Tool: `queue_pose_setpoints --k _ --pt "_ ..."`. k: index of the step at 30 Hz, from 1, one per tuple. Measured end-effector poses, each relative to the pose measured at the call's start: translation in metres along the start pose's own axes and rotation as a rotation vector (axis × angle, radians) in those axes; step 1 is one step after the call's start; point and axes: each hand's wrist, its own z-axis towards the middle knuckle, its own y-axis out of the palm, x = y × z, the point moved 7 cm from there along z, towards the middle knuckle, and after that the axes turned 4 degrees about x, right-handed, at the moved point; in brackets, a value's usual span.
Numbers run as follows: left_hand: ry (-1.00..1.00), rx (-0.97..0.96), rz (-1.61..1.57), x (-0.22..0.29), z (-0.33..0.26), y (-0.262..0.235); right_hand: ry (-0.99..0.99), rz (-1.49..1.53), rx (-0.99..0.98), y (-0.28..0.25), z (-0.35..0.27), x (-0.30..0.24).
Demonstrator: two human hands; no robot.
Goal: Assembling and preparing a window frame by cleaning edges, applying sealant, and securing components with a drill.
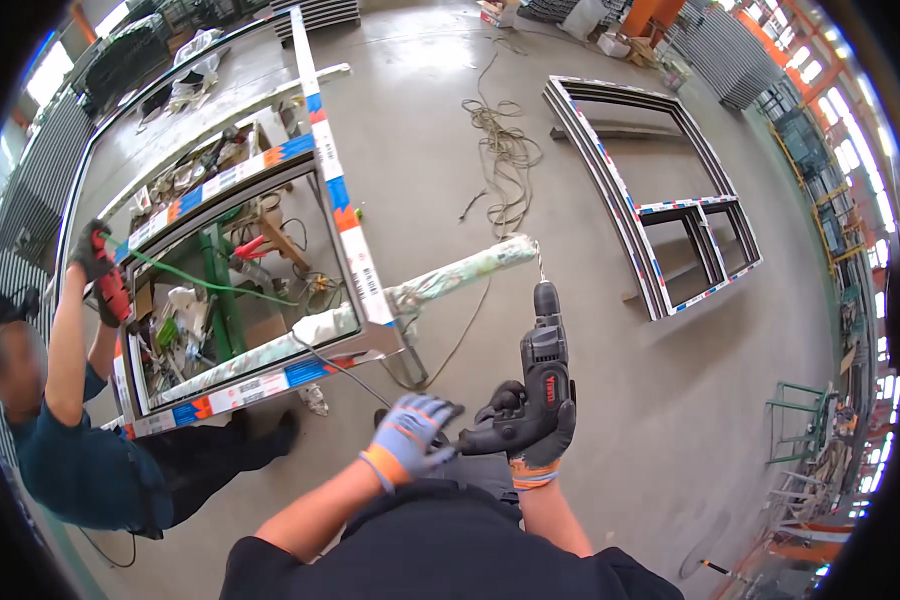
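Observation:
My right hand (560, 440), in a dark glove with an orange cuff, is wrapped round the body of a black power drill (546, 375). The drill stands nearly upright, its long bit (541, 262) pointing away from me beside the end of a wrapped support rail (465, 270). My left hand (410, 432), in a grey and orange glove, is at the butt of the drill's handle with fingers stretched out. A dark cord (345, 372) runs to behind that hand. Whether the left palm touches the cord or handle is hidden.
A large taped window frame (345, 215) lies on the rails at left. Beyond it, a co-worker (80, 450) holds a red tool (113, 292). Another frame (660, 208) stands at right. Tangled cable (505, 165) lies on the floor, and a green stand (798, 420) is far right.

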Motion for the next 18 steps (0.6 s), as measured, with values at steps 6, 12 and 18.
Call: queue_pose_setpoints --k 6,12,18 --pt "-0.288 -0.244 -0.067 0.047 0.131 0.056 -0.007 -0.203 -0.133 0.013 0.081 -0.103" --pt "-0.266 -0.071 -0.07 0.084 0.247 0.059 -0.103 -0.352 -0.291 0.048 0.161 -0.197" --pt "-0.41 0.108 -0.004 0.068 0.334 0.061 -0.033 -0.417 -0.496 0.091 0.241 -0.234"
